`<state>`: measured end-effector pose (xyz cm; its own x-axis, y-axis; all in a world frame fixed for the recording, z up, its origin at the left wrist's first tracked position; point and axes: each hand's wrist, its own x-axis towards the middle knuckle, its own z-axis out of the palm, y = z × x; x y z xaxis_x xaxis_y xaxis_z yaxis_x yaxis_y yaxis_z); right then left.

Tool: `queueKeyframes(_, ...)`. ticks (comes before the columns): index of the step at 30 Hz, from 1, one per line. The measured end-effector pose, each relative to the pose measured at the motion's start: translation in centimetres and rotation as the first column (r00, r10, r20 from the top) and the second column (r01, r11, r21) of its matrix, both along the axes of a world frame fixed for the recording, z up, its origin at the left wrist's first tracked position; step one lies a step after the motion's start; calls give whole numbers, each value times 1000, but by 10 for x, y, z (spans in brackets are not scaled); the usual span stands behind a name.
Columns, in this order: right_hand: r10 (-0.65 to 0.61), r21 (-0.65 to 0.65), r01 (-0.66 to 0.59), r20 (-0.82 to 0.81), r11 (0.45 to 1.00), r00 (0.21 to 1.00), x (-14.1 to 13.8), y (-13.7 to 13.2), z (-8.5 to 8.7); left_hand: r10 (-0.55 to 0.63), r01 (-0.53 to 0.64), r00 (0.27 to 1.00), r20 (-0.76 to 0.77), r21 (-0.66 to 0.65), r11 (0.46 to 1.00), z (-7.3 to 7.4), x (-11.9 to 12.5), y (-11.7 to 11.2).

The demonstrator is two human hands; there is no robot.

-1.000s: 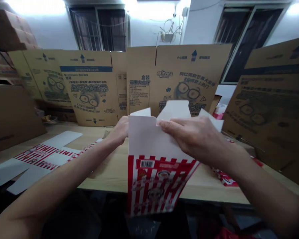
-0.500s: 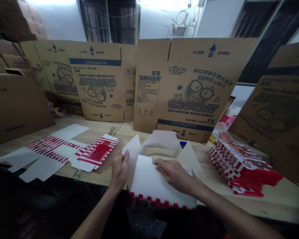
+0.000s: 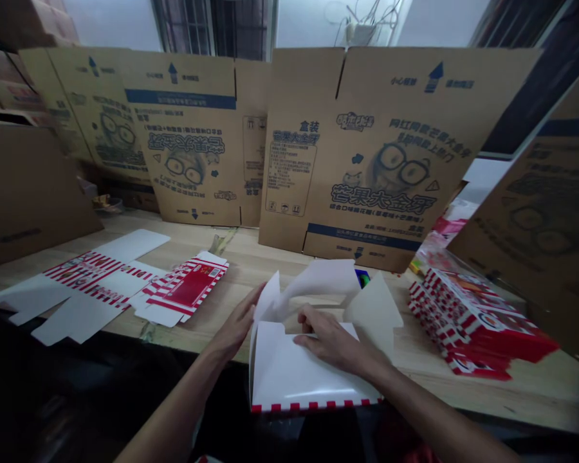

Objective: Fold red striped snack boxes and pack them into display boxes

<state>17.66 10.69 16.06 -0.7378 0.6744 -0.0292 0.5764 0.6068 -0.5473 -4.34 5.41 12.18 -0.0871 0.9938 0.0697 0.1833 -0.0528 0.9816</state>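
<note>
A partly folded paper box (image 3: 299,370), white with a red-and-white striped bottom edge, is at the front edge of the table. Its flaps stand up around an open top. My left hand (image 3: 236,328) lies along the outside of the left flap, fingers stretched out, the tips partly hidden behind it. My right hand (image 3: 325,337) grips the top edge of the near panel, thumb on the outer face and fingers curled over the opening. The right flap (image 3: 376,312) leans outward, and the far flap (image 3: 318,280) curves up behind.
Left on the table lie a flat unfolded box blank (image 3: 101,276) and a red striped box piece (image 3: 188,289). A stack of red-and-white folded boxes (image 3: 477,328) stands at the right. Tall brown cardboard cartons (image 3: 367,161) line the back. A small blue-green object (image 3: 362,278) sits behind the box.
My left hand has gone from pinching the left flap to lying flat along its outside. My right hand's fingers have curled further over the near panel's edge. The camera view has shifted slightly.
</note>
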Motion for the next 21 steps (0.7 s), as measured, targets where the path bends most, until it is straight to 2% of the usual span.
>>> queueKeyframes(2, -13, 21, 13, 4, 1000, 1000, 3, 3, -2, -112, 111, 992, 57, 25, 994, 4, 6, 6)
queueKeyframes(4, -40, 77, 40, -7, 996, 999, 5, 0, -4, -132, 132, 991, 15, 0, 991, 8, 14, 12)
queueKeyframes(6, -53, 170, 51, 6, 984, 999, 8, -9, -3, -65, 62, 980, -186, -22, 998, 10, 23, 17)
queueKeyframes(8, 10, 308, -20, 36, 951, 999, 16, -24, 2, 20, -28, 907, -421, -14, 1000, 10, 29, 21)
queueKeyframes(10, 137, 474, -113, -16, 873, 991, 34, -39, 8, 43, -72, 820, -571, -28, 997, 9, 32, 23)
queueKeyframes(11, 173, 552, -89, -101, 829, 980, 47, -43, 10, 45, -88, 789, -613, -41, 995, 9, 32, 23)
queueKeyframes(12, 162, 612, 19, -240, 791, 957, 62, -43, 11, 41, -96, 765, -643, -51, 994, 9, 31, 22)
queueKeyframes(13, 103, 622, 202, -418, 756, 903, 77, -39, 9, 36, -96, 745, -666, -55, 994, 10, 30, 22)
queueKeyframes(14, 8, 560, 403, -590, 723, 807, 92, -31, 5, 31, -94, 728, -685, -54, 994, 11, 29, 21)
queueKeyframes(15, -101, 442, 561, -716, 700, 690, 104, -20, -2, 25, -90, 712, -702, -56, 994, 12, 29, 21)
queueKeyframes(16, -203, 306, 626, -767, 718, 609, 111, -6, -10, 14, -85, 696, -718, -63, 994, 14, 29, 21)
queueKeyframes(17, -295, 170, 620, -763, 766, 575, 114, 8, -19, 1, -81, 679, -734, -74, 994, 15, 30, 21)
queueKeyframes(18, -365, 37, 551, -712, 834, 600, 113, 21, -29, -14, -79, 660, -751, -87, 993, 17, 32, 21)
queueKeyframes(19, -401, -88, 452, -632, 887, 663, 107, 31, -37, -30, -75, 641, -767, -102, 992, 18, 34, 22)
queueKeyframes(21, -415, -247, 334, -482, 910, 772, 89, 42, -48, -59, -68, 598, -799, -124, 990, 18, 39, 23)
